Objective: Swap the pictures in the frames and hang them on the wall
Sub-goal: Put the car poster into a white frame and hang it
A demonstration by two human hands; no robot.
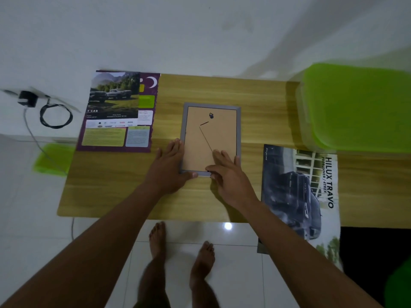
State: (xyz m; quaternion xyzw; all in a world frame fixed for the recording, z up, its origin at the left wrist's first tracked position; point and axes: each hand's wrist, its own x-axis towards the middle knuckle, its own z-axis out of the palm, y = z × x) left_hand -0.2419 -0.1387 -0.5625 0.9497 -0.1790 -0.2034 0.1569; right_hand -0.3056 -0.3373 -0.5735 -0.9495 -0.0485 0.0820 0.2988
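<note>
Progress: early | your left hand (pixel 169 167), right hand (pixel 231 176): flat fingers pressing face-down frame (pixel 211 138), desk middle | far-left picture (pixel 113 96), right-edge picture (pixel 298 192) loose | swap, hanging seemingly left

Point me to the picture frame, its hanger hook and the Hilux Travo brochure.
picture frame (pixel 220 136), head view, brown backing board right of the strut.
hanger hook (pixel 211 116), head view, the dark metal loop.
Hilux Travo brochure (pixel 300 192), head view, the dark truck photo.

green bin (pixel 355 107) blocks right, bare tabletop (pixel 222 90) beyond
</note>
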